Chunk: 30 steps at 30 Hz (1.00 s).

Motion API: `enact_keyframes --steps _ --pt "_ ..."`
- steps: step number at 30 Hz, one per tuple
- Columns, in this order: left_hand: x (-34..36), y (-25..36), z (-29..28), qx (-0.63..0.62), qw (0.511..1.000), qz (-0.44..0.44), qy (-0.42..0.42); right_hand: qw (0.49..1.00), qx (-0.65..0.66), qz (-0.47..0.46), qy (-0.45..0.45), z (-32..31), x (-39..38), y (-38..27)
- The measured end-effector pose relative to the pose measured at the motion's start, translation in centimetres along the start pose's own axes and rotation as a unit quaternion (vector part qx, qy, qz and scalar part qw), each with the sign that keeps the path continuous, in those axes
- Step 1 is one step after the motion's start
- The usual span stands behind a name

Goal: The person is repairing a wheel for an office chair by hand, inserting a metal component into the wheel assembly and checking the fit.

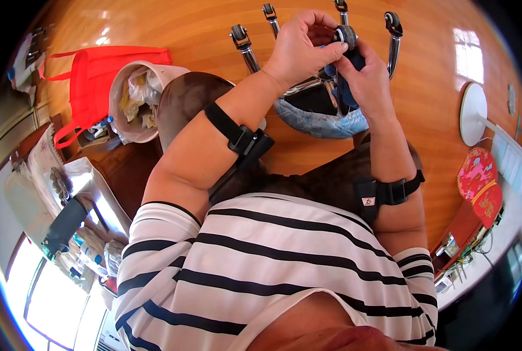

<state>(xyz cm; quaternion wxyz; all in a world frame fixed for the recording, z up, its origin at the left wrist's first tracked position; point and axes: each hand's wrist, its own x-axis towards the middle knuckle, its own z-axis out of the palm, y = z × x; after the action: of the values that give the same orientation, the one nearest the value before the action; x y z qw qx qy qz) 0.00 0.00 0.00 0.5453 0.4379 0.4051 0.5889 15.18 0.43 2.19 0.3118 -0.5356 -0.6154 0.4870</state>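
Note:
A small stool with chrome legs point(394, 50) lies overturned on the floor in front of me, its light-blue patterned seat cushion point(322, 121) turned down. Grey caster wheels point(238, 33) sit on the leg ends. My left hand point(302, 50) is closed on one caster point(346, 36), thumb against its rim and fingers curled behind it. On the other side of that caster is my right hand point(367, 82), closed on a dark blue cloth point(346, 88) that hangs below the wheel. How the right fingertips meet the wheel is partly hidden.
Left of the stool stand a pale waste bin point(117, 99) full of plastic bags and a red tote bag point(94, 76). A round white base with a post point(473, 114) and a red fan-shaped item point(478, 175) are on the right. Glossy wood floor point(436, 64) lies around the stool.

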Motion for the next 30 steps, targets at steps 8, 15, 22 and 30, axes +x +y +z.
enact_keyframes --steps 8,15,22,30 --pt "-0.5 2.1 0.1 0.056 0.995 -0.06 0.048 0.999 -0.023 0.022 0.01 0.2 -0.3 -1.1" --pt "-0.5 1.9 0.5 0.217 0.965 0.108 0.105 0.997 -0.072 0.009 0.032 0.3 -0.2 -1.0" --pt "-0.7 3.0 0.3 0.169 0.983 0.003 0.07 0.994 -0.098 0.001 0.046 0.5 -0.2 -1.6" --pt "-0.3 2.9 0.8 0.155 0.984 0.037 0.073 0.993 -0.11 0.014 0.033 0.4 -0.1 -1.6"
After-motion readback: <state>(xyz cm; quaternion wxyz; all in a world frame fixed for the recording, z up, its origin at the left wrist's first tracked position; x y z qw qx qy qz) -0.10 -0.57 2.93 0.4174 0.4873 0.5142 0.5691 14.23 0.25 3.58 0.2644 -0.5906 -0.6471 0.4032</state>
